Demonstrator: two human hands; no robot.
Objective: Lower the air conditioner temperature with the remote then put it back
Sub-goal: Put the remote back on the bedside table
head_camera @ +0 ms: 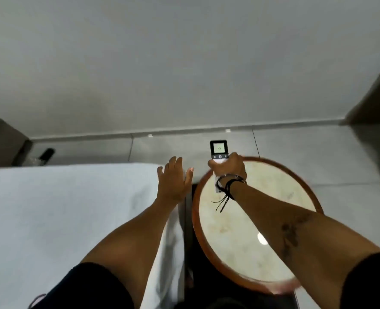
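Note:
A white air conditioner remote (pixel 218 150) with a lit screen in a dark frame points away from me, toward the wall. My right hand (pixel 228 167) is closed around its lower half, held above the far edge of a round table (pixel 273 219). The bottom end of the remote shows below my wrist, beside dark cord bracelets. My left hand (pixel 175 178) is open with fingers spread, hovering over the corner of a white bed (pixel 62 208), empty. The air conditioner itself is out of view.
The round table has a pale marbled top and a reddish-brown rim. A grey wall fills the upper view. A grey box (pixel 1 141) and a dark object (pixel 47 153) sit on the floor at far left. A narrow dark gap separates bed and table.

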